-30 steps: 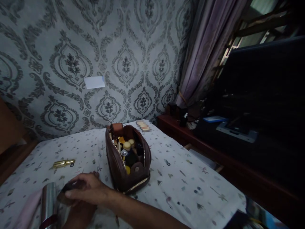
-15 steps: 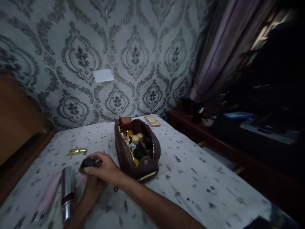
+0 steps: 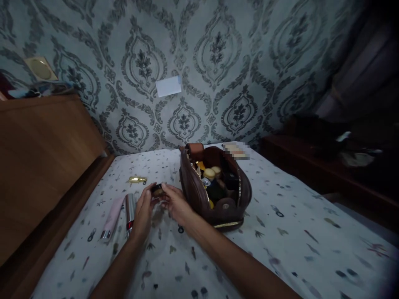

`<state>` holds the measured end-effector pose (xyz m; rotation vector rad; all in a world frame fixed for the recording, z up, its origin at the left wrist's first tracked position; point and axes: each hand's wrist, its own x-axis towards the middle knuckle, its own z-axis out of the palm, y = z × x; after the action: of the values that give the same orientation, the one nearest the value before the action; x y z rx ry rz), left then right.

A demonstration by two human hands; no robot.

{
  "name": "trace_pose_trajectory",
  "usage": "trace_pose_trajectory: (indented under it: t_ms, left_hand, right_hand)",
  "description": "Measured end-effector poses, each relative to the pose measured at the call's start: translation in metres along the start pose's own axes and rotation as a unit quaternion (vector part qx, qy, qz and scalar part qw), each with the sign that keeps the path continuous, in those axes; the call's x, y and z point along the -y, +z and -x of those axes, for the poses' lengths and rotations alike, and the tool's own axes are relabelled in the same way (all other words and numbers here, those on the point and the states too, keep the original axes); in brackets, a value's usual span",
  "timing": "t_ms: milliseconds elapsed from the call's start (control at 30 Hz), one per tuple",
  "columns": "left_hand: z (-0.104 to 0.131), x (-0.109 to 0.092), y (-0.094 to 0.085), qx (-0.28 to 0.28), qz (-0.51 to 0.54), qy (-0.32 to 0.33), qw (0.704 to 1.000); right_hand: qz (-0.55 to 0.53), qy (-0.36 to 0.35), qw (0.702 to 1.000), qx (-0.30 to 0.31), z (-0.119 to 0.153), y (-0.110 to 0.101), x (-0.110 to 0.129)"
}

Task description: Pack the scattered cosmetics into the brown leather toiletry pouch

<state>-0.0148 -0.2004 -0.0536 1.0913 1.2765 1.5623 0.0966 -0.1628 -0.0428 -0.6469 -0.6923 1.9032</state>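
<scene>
Between my two hands is a small round jar [image 3: 158, 191] with a black lid and a brownish body. My left hand [image 3: 144, 212] grips it from the left, and my right hand [image 3: 178, 204] has its fingers on the lid side. Just right of them stands an open dark brown zipped bag [image 3: 197, 192] holding several cosmetics, among them pale round-topped pieces [image 3: 209, 173]. To the left lie a silver tube with a red band [image 3: 129, 207], partly behind my left hand, and a pink tube with a silver cap [image 3: 112, 218]. A gold tube [image 3: 137, 179] lies farther back.
A patterned white cloth [image 3: 264, 249] covers the surface. A wooden cabinet [image 3: 46, 153] borders it on the left, a dark reddish ledge [image 3: 280, 151] on the right. At the back, by the papered wall, lies a blurred-out flat item [image 3: 236, 151].
The view has swung left, so everything sits farther right. My hands have lifted slightly and turned the jar, whose brownish side now shows below its lid.
</scene>
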Motion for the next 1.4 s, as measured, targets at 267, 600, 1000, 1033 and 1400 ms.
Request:
trace_pose_trajectory:
  t_ms: [267, 600, 1000, 1033, 1400]
  left_hand:
    - [-0.001, -0.003, -0.007, 0.084, -0.025, 0.026, 0.996]
    - [0.001, -0.010, -0.003, 0.058, 0.165, -0.063, 0.983]
    - [0.008, -0.010, 0.003, 0.102, 0.164, -0.089, 0.977]
    - [0.008, -0.010, 0.003, 0.105, 0.162, -0.091, 0.977]
    - [0.003, -0.009, -0.008, 0.146, -0.027, -0.037, 0.988]
  right_hand:
    - [-0.072, 0.014, 0.995, -0.066, -0.004, -0.004, -0.016]
    - [-0.112, 0.055, 0.992, -0.004, 0.015, -0.009, -0.016]
    - [-0.116, 0.019, 0.993, -0.005, 0.029, -0.020, -0.020]
    - [-0.110, 0.018, 0.994, -0.003, 0.030, -0.020, -0.020]
    - [-0.112, -0.001, 0.993, -0.020, 0.036, -0.024, -0.027]
